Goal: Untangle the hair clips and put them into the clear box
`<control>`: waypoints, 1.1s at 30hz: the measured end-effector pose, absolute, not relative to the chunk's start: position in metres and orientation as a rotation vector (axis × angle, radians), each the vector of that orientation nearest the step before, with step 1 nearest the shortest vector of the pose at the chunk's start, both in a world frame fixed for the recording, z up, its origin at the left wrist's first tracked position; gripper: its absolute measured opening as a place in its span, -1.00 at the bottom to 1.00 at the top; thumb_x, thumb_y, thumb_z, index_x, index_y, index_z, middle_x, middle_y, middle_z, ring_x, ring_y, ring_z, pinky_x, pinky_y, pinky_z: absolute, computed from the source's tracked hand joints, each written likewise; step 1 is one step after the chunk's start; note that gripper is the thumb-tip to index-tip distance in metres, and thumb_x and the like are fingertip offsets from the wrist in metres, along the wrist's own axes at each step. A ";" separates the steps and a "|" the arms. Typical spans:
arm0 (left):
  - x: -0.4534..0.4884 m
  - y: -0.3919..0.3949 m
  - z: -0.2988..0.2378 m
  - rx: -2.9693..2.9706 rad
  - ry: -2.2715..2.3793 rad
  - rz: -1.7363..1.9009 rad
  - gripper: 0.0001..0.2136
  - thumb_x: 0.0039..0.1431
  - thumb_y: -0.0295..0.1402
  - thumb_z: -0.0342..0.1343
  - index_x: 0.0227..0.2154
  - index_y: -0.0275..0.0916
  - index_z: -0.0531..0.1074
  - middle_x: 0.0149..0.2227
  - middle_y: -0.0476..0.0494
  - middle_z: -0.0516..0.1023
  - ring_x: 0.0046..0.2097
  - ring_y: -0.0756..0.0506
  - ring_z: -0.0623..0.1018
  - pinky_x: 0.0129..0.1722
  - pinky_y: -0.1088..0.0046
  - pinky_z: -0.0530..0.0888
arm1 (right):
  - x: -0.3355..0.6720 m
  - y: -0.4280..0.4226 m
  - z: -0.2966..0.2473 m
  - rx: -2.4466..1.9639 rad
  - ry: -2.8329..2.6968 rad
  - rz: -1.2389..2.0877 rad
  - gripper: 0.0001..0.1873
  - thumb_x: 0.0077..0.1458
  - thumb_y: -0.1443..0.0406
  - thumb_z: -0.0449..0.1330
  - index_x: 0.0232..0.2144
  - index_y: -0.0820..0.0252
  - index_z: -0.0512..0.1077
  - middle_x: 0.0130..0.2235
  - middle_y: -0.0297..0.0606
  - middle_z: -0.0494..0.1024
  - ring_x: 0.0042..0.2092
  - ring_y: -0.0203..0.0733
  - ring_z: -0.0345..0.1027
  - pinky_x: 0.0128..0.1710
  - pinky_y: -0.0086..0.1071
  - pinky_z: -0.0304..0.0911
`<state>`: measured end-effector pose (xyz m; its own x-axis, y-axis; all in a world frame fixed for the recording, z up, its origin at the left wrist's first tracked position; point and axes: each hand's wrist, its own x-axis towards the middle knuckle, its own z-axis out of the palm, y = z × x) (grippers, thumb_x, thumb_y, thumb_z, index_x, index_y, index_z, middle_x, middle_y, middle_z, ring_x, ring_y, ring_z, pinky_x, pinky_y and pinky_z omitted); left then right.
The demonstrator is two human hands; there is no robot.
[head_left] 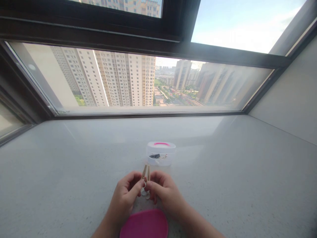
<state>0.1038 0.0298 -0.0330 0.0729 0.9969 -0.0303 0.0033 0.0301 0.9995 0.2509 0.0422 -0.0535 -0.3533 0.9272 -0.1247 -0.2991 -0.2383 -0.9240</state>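
Observation:
Close together at the lower middle, my left hand (127, 191) and my right hand (163, 190) are both closed in a pinch. Between the fingertips stand two slim beige, metallic-looking pieces, a left slim piece (144, 171) and a right slim piece (148, 172), pointing away from me. Pale round or ring-like ends (143, 191) show below the thumbs; whether the pieces are joined is unclear. Just beneath my hands lies a flat, rounded pink piece (145, 224), cut off by the lower edge.
Past my fingertips stands a clear plastic box (160, 161) with a pink handle (161, 144) and dark and silvery small items inside. It rests on a pale speckled countertop (74, 172). A dark-framed window (148, 115) bounds the far side, with a white wall (292, 99) at right.

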 end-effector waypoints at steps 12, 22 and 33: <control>0.101 0.031 -0.044 1.177 1.156 1.155 -0.80 0.10 -0.24 0.14 -0.30 -0.27 0.48 -0.51 0.02 0.41 -0.54 0.03 0.31 -0.55 0.56 0.29 | 0.250 0.042 -0.058 -0.883 -1.133 1.678 -0.65 -0.04 0.10 0.31 -0.40 0.28 0.39 -0.52 -0.40 0.40 -0.64 -0.46 0.15 -0.68 -0.56 0.08; 0.102 0.035 -0.046 1.132 1.138 1.187 -0.80 0.13 -0.20 0.11 -0.36 -0.24 0.37 -0.52 0.06 0.37 -0.57 0.07 0.30 -0.58 0.58 0.27 | 0.250 0.043 -0.053 -0.824 -1.030 1.714 -0.78 -0.07 0.24 0.26 -0.38 0.26 0.38 -0.44 -0.32 0.45 -0.62 -0.42 0.21 -0.72 -0.57 0.07; 0.101 0.036 -0.052 1.139 1.147 1.157 -0.79 0.16 -0.19 0.07 -0.30 -0.24 0.30 -0.54 0.10 0.35 -0.60 0.08 0.27 -0.60 0.59 0.24 | 0.250 0.045 -0.057 -0.826 -1.064 1.721 -0.75 -0.03 0.22 0.24 -0.34 0.27 0.35 -0.43 -0.32 0.48 -0.61 -0.42 0.27 -0.71 -0.60 0.11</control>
<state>0.1010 0.0360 -0.0522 0.0561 0.9967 -0.0588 -0.0675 0.0626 0.9958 0.2499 0.0454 -0.0570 -0.3519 0.9333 -0.0713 -0.3532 -0.2029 -0.9133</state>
